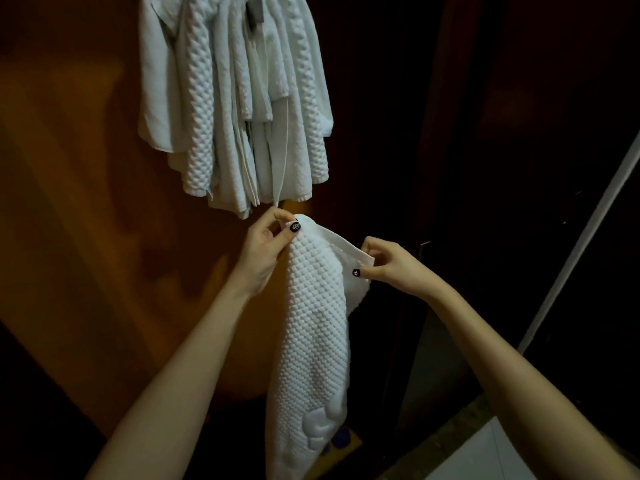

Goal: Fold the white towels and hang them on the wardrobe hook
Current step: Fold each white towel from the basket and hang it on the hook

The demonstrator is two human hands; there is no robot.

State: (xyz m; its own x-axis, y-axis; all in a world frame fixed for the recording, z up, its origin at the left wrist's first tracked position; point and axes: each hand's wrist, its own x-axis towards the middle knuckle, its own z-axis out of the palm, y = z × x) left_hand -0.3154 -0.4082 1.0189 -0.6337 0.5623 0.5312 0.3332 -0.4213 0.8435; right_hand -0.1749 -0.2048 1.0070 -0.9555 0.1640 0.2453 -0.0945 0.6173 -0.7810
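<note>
A white waffle-textured towel (313, 327) hangs lengthwise in front of me, folded narrow, its lower end reaching the bottom of the view. My left hand (265, 252) pinches its top left corner, thumb on the front. My right hand (388, 268) pinches the top right corner at the smooth border. Above them, several white towels (235, 105) hang bunched from a metal hook (255, 8) at the top edge, against the brown wardrobe door (76, 202). A thin white loop cord (285, 150) dangles from the bunch down to my left hand's fingertips.
To the right the wardrobe is dark (519, 133), with a pale slanted edge strip (588, 230). A light floor patch (485, 455) and a speckled ledge (446, 434) lie at the bottom right. Small yellow and blue items (343, 441) sit low behind the towel.
</note>
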